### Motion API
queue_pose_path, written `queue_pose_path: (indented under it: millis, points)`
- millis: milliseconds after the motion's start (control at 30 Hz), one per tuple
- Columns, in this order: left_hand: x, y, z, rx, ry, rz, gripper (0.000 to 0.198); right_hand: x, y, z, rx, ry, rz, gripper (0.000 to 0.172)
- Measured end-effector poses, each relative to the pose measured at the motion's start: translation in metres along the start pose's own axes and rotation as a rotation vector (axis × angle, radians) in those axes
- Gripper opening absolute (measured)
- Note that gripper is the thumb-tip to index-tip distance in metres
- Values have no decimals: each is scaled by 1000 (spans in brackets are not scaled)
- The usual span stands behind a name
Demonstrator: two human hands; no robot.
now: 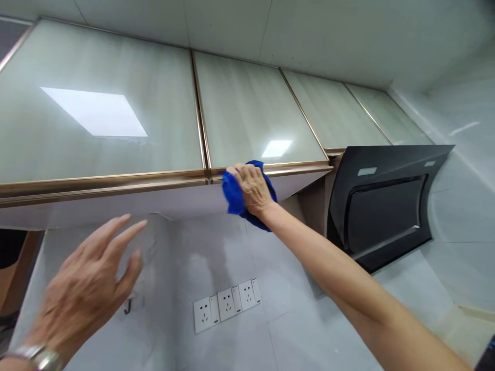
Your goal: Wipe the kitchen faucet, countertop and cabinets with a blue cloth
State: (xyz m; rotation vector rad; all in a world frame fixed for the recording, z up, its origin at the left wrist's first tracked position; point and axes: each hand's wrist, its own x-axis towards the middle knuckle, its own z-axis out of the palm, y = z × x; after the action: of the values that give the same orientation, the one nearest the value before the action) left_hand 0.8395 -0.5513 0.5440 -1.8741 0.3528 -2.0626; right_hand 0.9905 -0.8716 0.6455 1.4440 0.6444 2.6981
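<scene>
My right hand point(253, 189) grips a bunched blue cloth point(233, 195) against the gold-coloured lower edge point(294, 168) of a wall cabinet. The cloth spreads out on both sides of the fingers and hangs a little below them. Just above it is a glossy pale green cabinet door point(247, 108) with gold trim. At the lower left, my left hand point(87, 281) is raised in the air with its fingers apart, holding nothing, slightly blurred. A metal watch point(40, 356) sits on that wrist.
A black range hood point(386, 206) juts out to the right of the cabinets. White wall sockets point(228, 304) are set in the tiled wall below, with a small hook point(128, 306) behind my left hand. Another large cabinet door point(154, 118) is at the left, under the ceiling point(232, 26).
</scene>
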Motion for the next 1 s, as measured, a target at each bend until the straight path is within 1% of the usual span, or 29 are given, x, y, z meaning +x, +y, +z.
queue_pose_path:
  millis: [67,133,167,233,300,367,433,533,633,733,800,900,1000]
  points:
    - [47,27,7,1,18,46,53,9,-15,3,-4,-67,7,28]
    - [88,55,17,-9,32,100,53,15,-18,4,2,-121,-7,28]
    - [104,67,23,-12,25,133,53,17,-16,4,7,-145,-32,29]
    - [127,86,36,-7,13,197,54,18,-6,2,12,-175,-103,30]
    - [141,97,48,14,8,232,55,18,7,-1,1,-179,-154,33]
    - [149,101,55,29,3,209,55,14,21,-3,-13,-172,-154,35]
    - [155,102,59,41,-4,163,54,7,35,-4,-27,-167,-130,35]
    - [162,99,62,26,9,73,52,-7,58,-4,-56,-163,-101,34]
    - [168,98,65,-44,37,-30,45,-23,84,-3,-69,-161,-66,33]
    - [171,98,66,-100,51,-72,38,-41,111,-7,-67,-165,-9,33]
    - [171,100,64,-126,35,-92,35,-52,125,-12,-92,-175,43,33]
    - [170,103,63,-161,7,-135,31,-63,134,-21,-155,-180,92,31]
    - [169,106,64,-159,20,-139,30,-62,122,-26,-206,-141,134,30]
